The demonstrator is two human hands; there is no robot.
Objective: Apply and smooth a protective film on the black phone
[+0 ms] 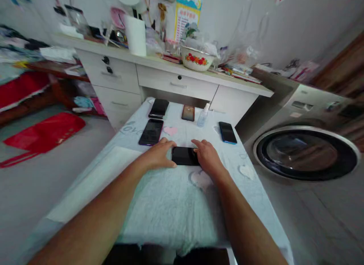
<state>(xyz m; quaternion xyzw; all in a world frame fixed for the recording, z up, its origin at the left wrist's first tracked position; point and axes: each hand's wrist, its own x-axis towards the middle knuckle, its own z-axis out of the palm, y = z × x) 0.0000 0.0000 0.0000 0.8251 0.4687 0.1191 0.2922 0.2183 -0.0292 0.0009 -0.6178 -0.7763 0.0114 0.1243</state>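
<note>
A black smartphone [185,156] lies sideways on the cloth-covered table, its dark screen up. My left hand [157,154] holds its left end, thumb at the near corner and fingers at the far one. Around the right end is my right hand [208,155], with one finger stretched past the far edge and another fingertip touching the screen. Just beyond my left hand rests another dark smartphone [151,132]. Farther back are a black phone-like stack [158,108], a brownish phone [188,112] and a clear spray bottle [203,116]. A blue-edged smartphone [227,132] lies to the right.
The table wears a pale cloth [170,208] with heart prints; a white sheet [99,183] lies along its left side. Behind stands a white desk [176,82] bearing a flowered bowl [196,59] and a paper roll [135,36]. A washing machine [305,105] stands right, a red bag [45,132] lies left.
</note>
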